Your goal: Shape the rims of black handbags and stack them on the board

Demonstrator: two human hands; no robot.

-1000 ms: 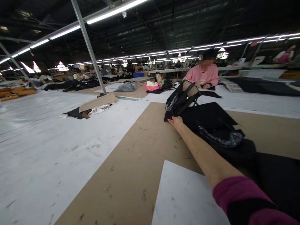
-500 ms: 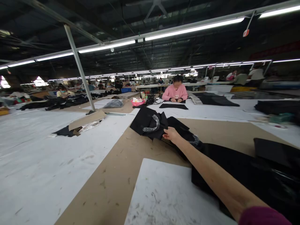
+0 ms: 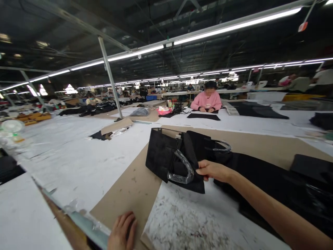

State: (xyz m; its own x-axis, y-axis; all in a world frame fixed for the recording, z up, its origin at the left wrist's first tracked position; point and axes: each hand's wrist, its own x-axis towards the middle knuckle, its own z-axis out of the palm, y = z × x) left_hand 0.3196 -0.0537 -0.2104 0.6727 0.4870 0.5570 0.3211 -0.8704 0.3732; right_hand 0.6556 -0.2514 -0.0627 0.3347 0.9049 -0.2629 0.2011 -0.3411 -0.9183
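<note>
My right hand (image 3: 212,170) pinches the edge of a black bag panel (image 3: 160,152) between thumb and fingers. The panel has a curved handle (image 3: 186,168) wrapped in clear plastic, and it is held tilted over the board. Just behind it lies another black piece (image 3: 199,144) with a similar plastic-wrapped handle (image 3: 222,147). At the bottom, my left hand (image 3: 122,232) rests near the table's front edge with nothing in it, fingers loosely bent and partly cut off by the frame.
A scuffed white sheet (image 3: 182,215) lies on the brown board (image 3: 130,180). Black material (image 3: 260,180) is spread at the right. Cardboard scraps (image 3: 116,128) stand near a metal post (image 3: 110,76). Across the table sits a co-worker in pink (image 3: 206,100), hands on black fabric.
My right hand has drawn the bag panel nearer and lifted it, turning it so its handle hangs toward me. My left hand has come into view at the bottom. The view has shifted left.
</note>
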